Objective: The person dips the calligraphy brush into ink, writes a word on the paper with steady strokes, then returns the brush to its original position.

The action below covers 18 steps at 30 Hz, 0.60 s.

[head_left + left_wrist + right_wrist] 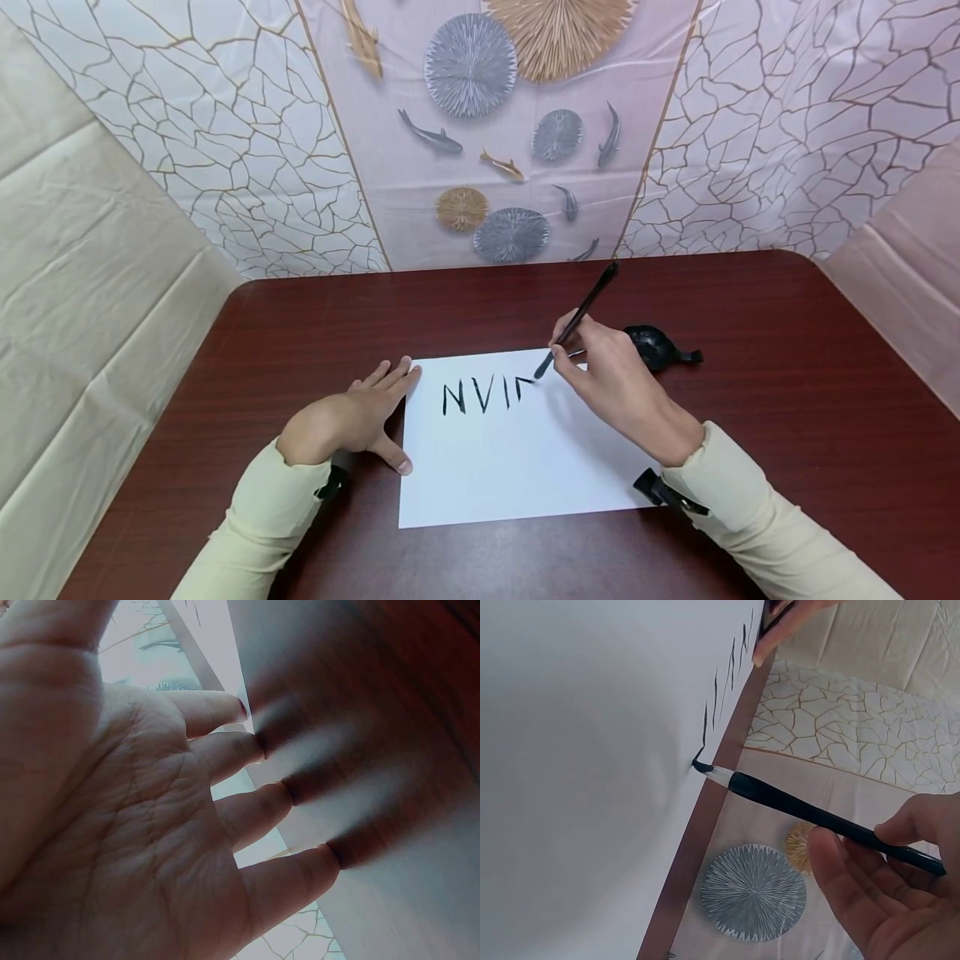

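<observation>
My right hand (618, 383) pinches a black-handled ink brush (592, 296) between thumb and fingers, with the handle slanting up and away. In the right wrist view, the brush's pale bristles (718, 775) end in a black tip that meets the white paper (517, 475). Black strokes (480, 395) run along the upper part of the sheet, reading N, V, I and then an upright with a short top bar, where the tip is. My left hand (345, 421) lies at the sheet's left edge, fingers spread and straight, with its fingertips and thumb at the paper's border.
A small black dish with a spout-like handle (656, 346) sits just beyond the right hand, partly covered by it. The dark red-brown table (315, 321) backs onto a patterned cloth wall (277, 167). Plain cream cloth (97, 292) hangs at the left side.
</observation>
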Available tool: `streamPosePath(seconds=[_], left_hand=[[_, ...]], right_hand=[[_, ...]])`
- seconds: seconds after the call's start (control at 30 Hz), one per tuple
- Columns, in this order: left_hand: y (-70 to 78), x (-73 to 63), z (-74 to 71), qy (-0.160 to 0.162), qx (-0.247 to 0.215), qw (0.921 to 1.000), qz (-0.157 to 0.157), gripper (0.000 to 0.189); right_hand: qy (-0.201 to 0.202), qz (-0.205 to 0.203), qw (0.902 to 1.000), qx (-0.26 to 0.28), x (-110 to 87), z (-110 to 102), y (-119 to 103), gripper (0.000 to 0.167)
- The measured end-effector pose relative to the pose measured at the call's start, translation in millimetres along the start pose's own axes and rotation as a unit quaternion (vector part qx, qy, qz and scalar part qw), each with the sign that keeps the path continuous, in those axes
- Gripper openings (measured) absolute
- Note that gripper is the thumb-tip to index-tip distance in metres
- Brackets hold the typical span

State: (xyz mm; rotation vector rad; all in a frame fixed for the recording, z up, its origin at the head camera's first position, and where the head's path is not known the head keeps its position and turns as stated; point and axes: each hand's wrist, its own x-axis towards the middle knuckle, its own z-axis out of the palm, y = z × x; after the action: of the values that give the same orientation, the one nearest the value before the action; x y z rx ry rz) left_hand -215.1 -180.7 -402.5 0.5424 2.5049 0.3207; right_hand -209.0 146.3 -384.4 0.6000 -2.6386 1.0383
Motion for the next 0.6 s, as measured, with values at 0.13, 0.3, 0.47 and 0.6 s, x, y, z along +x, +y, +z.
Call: streamPosePath(seconds=[0.13,0.3,0.47,0.6], left_hand=[[0.4,-0.2,-0.4,-0.002,0.001,1.0000,-0.001,0.135],[0.6,0.1,-0.2,-0.004,0.000,1.0000,-0.003,0.135],[0.6,0.6,-0.2,-0.004,0.001,1.0000,-0.006,0.135],[1.1,0.7,-0.3,-0.002,0.002,1.0000,-0.006,0.135]], right_hand=[[0.002,0.007,0.9999,-0.008,-0.4,-1,-2,0.013],[0.000,0.018,0.9998,-0.013,-1.7,-2,-5,0.012],[-0.007,0.025,0.9995,-0.018,-3.5,-4,-11,0.012],[-0.016,0.029,0.9994,-0.013,-5.3,-4,-15,0.012]])
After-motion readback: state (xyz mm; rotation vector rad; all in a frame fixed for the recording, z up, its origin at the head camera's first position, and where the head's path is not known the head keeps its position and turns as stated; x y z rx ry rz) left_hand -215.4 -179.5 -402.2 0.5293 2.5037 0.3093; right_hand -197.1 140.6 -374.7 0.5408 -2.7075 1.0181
